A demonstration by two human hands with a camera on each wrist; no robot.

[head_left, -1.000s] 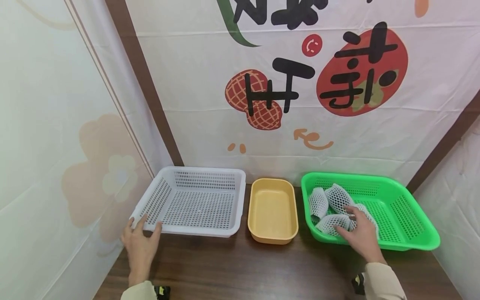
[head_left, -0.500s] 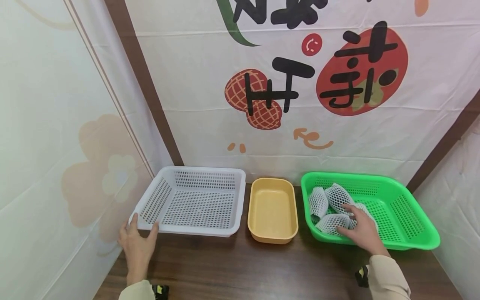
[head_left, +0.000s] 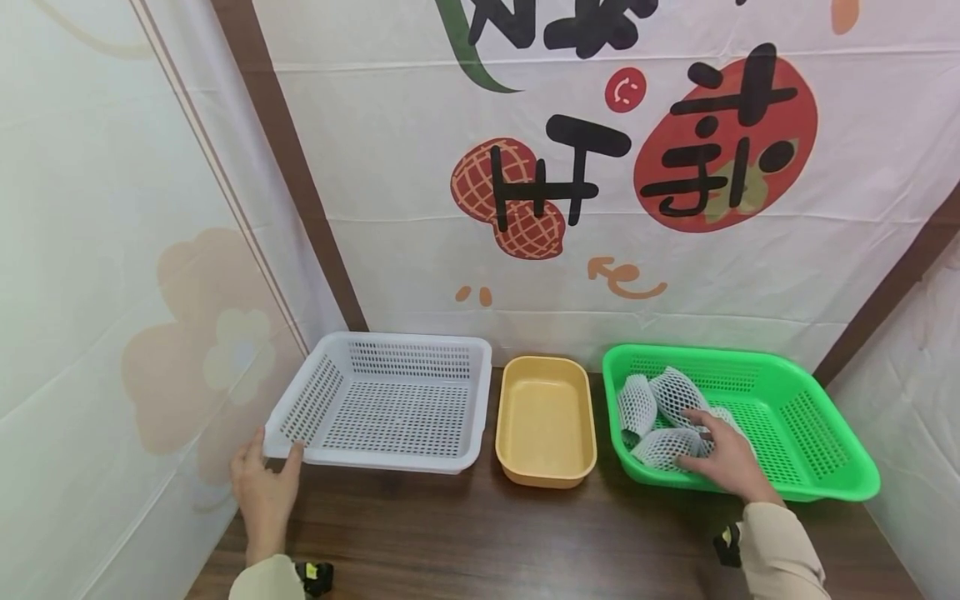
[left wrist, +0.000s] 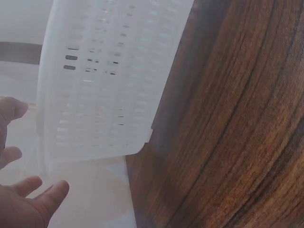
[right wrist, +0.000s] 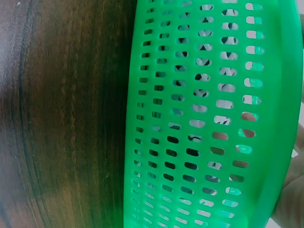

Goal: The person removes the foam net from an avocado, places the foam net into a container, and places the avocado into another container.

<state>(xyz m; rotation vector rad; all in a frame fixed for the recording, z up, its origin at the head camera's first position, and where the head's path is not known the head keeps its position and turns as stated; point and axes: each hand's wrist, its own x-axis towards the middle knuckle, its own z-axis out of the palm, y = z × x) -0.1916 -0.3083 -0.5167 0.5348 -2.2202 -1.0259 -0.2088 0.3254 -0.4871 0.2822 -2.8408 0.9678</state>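
My left hand [head_left: 262, 493] is at the front left corner of a white perforated plastic basket [head_left: 405, 461], fingers spread and holding nothing. In the left wrist view, the fingertips [left wrist: 58, 189] are beside the basket's rim. Over the front of a green perforated basket [head_left: 817, 417] is my right hand [head_left: 729, 458], thumb and fingers apart and bent loosely. Several white foam net sleeves [head_left: 637, 404] lie in that basket's left half, close under these fingers; contact is unclear. The green wall [right wrist: 209, 118] covers most of the right hand in the right wrist view.
Between the two baskets stands a yellow tray [head_left: 546, 421]. All three containers are on a dark wooden table [head_left: 480, 542]. A white printed curtain [head_left: 390, 275] hangs close behind them, with more white cloth on both sides.
My left hand has shifted left and slightly toward me, along the white basket's corner. The right hand has drifted slightly right, while the foam sleeves have stayed in place.
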